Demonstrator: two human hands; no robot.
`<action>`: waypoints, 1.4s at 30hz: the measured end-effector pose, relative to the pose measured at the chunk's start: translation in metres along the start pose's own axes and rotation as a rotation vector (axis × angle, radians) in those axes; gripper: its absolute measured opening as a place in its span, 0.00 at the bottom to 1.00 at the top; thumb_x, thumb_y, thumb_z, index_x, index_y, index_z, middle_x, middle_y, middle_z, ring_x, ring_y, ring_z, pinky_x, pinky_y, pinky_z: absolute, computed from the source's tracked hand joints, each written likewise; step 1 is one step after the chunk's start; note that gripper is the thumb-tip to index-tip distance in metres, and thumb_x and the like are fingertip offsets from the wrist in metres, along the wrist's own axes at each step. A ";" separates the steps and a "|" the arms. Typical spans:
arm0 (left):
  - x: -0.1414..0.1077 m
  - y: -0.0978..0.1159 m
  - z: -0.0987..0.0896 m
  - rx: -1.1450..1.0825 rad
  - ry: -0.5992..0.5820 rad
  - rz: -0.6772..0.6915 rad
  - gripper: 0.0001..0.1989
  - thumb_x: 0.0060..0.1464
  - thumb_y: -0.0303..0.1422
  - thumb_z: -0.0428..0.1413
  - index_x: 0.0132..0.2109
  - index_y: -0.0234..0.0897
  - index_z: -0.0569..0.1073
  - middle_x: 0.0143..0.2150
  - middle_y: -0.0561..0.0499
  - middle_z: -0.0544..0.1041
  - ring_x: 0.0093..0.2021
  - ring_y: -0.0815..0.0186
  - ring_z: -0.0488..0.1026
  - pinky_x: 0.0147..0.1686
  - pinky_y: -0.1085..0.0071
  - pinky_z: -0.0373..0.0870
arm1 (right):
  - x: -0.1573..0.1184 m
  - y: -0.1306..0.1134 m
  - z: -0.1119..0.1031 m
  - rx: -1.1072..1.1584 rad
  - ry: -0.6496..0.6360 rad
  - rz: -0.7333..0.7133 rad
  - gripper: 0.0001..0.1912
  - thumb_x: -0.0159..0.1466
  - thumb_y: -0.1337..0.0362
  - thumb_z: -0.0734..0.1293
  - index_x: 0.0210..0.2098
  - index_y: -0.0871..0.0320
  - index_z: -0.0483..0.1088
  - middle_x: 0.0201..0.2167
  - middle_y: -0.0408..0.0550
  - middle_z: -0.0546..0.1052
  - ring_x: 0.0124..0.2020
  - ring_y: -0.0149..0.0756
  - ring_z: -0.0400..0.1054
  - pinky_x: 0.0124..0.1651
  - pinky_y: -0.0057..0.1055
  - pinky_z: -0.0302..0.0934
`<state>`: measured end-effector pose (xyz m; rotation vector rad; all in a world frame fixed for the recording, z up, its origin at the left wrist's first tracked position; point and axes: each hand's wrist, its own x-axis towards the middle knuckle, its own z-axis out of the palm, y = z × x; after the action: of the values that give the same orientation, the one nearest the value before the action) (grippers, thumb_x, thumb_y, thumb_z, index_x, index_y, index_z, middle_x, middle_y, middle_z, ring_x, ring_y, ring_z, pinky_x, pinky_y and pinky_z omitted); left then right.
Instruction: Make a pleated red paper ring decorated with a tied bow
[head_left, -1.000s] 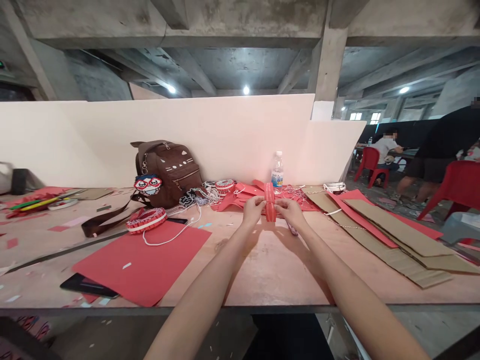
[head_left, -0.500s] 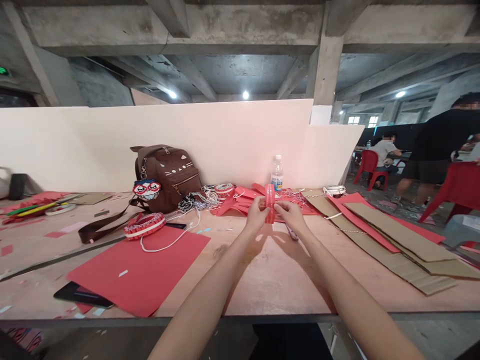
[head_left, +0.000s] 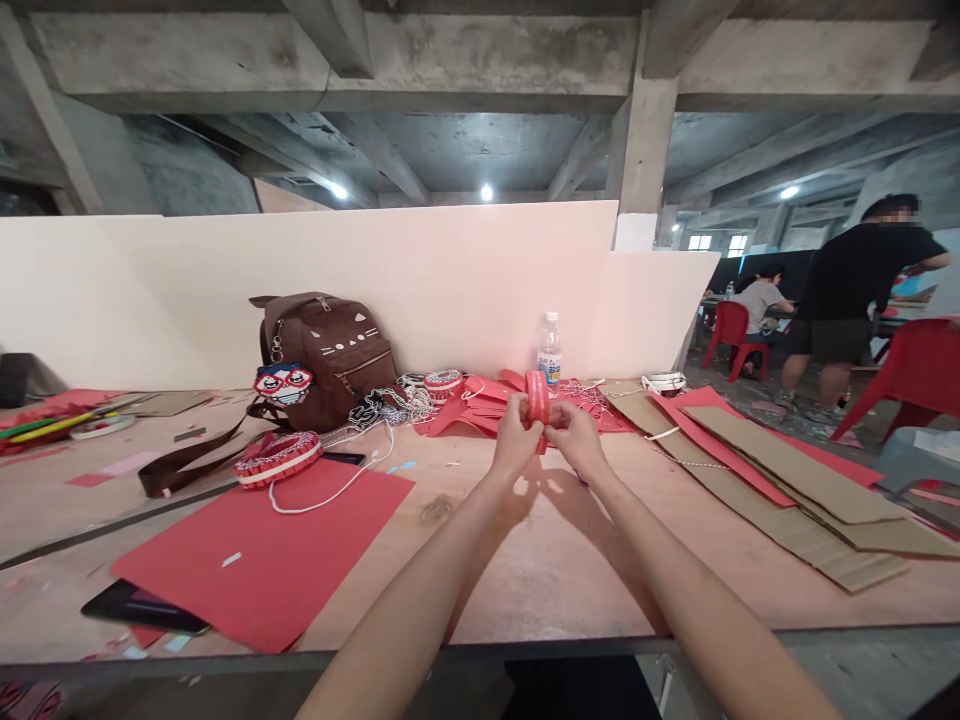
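Note:
A red ring-shaped band (head_left: 537, 396) is held upright above the table, seen nearly edge-on. On its left side my left hand (head_left: 516, 436) is closed, fingers and thumb pinching the band. From the right my right hand (head_left: 574, 437) pinches its lower edge, close to the left fingertips. Whether the band is paper or tape I cannot make out. Just behind it lie cut red paper pieces (head_left: 465, 412) and a clear plastic bottle (head_left: 550, 350) with a label.
A brown backpack (head_left: 330, 360) leans on the white partition (head_left: 465, 280). A red-and-white decorated ring (head_left: 279, 460) rests on red paper (head_left: 277, 550), with a phone (head_left: 139, 608) partly beneath. Cardboard strips (head_left: 780, 530) lie at right. Two people (head_left: 847, 290) are beyond the partition.
My hands have shifted slightly and the band has turned a little, showing more of its curve. The view has moved slightly. The standing person in the background has moved left in the picture.

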<state>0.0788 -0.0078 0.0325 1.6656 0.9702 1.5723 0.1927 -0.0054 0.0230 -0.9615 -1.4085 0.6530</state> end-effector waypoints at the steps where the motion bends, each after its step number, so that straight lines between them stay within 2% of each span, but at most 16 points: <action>1: 0.000 0.002 0.000 -0.002 -0.026 0.002 0.17 0.43 0.17 0.51 0.41 0.39 0.65 0.40 0.52 0.73 0.40 0.66 0.72 0.41 0.70 0.68 | 0.001 0.002 -0.001 0.012 0.022 -0.005 0.13 0.46 0.70 0.62 0.32 0.58 0.71 0.31 0.47 0.78 0.32 0.39 0.73 0.36 0.34 0.66; 4: -0.001 0.008 -0.002 -0.012 -0.097 0.015 0.21 0.41 0.16 0.53 0.43 0.39 0.67 0.42 0.51 0.75 0.42 0.65 0.73 0.43 0.70 0.68 | 0.003 0.010 -0.003 0.028 0.049 -0.006 0.15 0.46 0.71 0.62 0.34 0.58 0.71 0.33 0.48 0.79 0.34 0.40 0.73 0.39 0.36 0.67; 6: -0.001 0.010 -0.003 -0.021 -0.110 0.031 0.22 0.41 0.16 0.52 0.43 0.39 0.68 0.42 0.51 0.75 0.43 0.65 0.73 0.44 0.70 0.68 | 0.004 0.014 -0.003 0.045 0.021 -0.005 0.14 0.47 0.70 0.62 0.34 0.57 0.71 0.33 0.48 0.79 0.35 0.39 0.74 0.40 0.36 0.67; 11: 0.005 0.006 -0.007 -0.047 -0.018 0.018 0.26 0.39 0.14 0.49 0.47 0.40 0.66 0.44 0.50 0.74 0.45 0.65 0.71 0.46 0.69 0.68 | 0.002 0.008 -0.001 0.044 -0.005 -0.013 0.13 0.48 0.68 0.63 0.34 0.57 0.72 0.35 0.48 0.79 0.37 0.39 0.73 0.42 0.35 0.66; 14: 0.012 -0.001 -0.010 -0.072 0.032 -0.009 0.28 0.38 0.15 0.48 0.49 0.39 0.63 0.46 0.49 0.72 0.45 0.65 0.71 0.45 0.69 0.69 | -0.001 0.001 0.000 0.021 -0.037 0.021 0.10 0.47 0.67 0.64 0.30 0.58 0.71 0.31 0.47 0.78 0.34 0.38 0.72 0.39 0.34 0.65; 17: 0.014 -0.003 -0.010 -0.096 0.022 -0.025 0.26 0.38 0.15 0.49 0.47 0.39 0.64 0.46 0.48 0.72 0.44 0.65 0.72 0.45 0.68 0.70 | -0.002 0.001 0.000 0.060 -0.053 0.047 0.09 0.47 0.66 0.64 0.29 0.58 0.70 0.29 0.46 0.76 0.31 0.37 0.70 0.35 0.33 0.64; 22: 0.006 0.006 -0.005 -0.107 -0.040 -0.034 0.24 0.42 0.18 0.52 0.48 0.39 0.66 0.46 0.49 0.74 0.46 0.65 0.73 0.45 0.69 0.70 | -0.001 0.005 -0.003 0.015 0.044 0.056 0.08 0.47 0.65 0.62 0.28 0.58 0.68 0.26 0.44 0.74 0.29 0.36 0.68 0.33 0.32 0.63; 28: 0.005 0.005 -0.004 -0.091 -0.095 -0.044 0.24 0.38 0.16 0.54 0.45 0.38 0.69 0.45 0.48 0.76 0.44 0.64 0.74 0.44 0.69 0.70 | 0.000 0.001 -0.009 -0.090 0.115 0.049 0.08 0.48 0.66 0.63 0.29 0.57 0.70 0.28 0.46 0.76 0.29 0.37 0.69 0.34 0.33 0.62; 34: 0.013 -0.003 -0.009 -0.107 -0.022 -0.028 0.23 0.39 0.16 0.51 0.44 0.37 0.68 0.45 0.48 0.75 0.44 0.65 0.73 0.44 0.67 0.71 | -0.001 -0.002 -0.004 -0.019 0.035 0.007 0.10 0.48 0.65 0.64 0.31 0.57 0.70 0.31 0.46 0.77 0.33 0.38 0.70 0.38 0.33 0.63; 38: 0.016 -0.003 -0.012 -0.114 0.039 -0.039 0.23 0.39 0.15 0.49 0.44 0.37 0.68 0.46 0.47 0.75 0.46 0.64 0.73 0.47 0.66 0.70 | -0.003 0.000 -0.002 -0.075 -0.048 0.038 0.06 0.47 0.65 0.63 0.25 0.57 0.69 0.26 0.45 0.75 0.28 0.36 0.68 0.34 0.32 0.62; 42: 0.016 -0.003 -0.011 -0.115 0.036 -0.054 0.24 0.38 0.15 0.48 0.44 0.37 0.69 0.44 0.48 0.76 0.46 0.64 0.73 0.46 0.67 0.70 | -0.003 0.002 -0.002 -0.063 -0.040 0.035 0.06 0.47 0.66 0.62 0.25 0.57 0.69 0.25 0.44 0.74 0.28 0.35 0.68 0.33 0.32 0.61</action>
<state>0.0675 0.0068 0.0396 1.5254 0.9174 1.5965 0.1950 -0.0075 0.0204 -1.0295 -1.4578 0.6606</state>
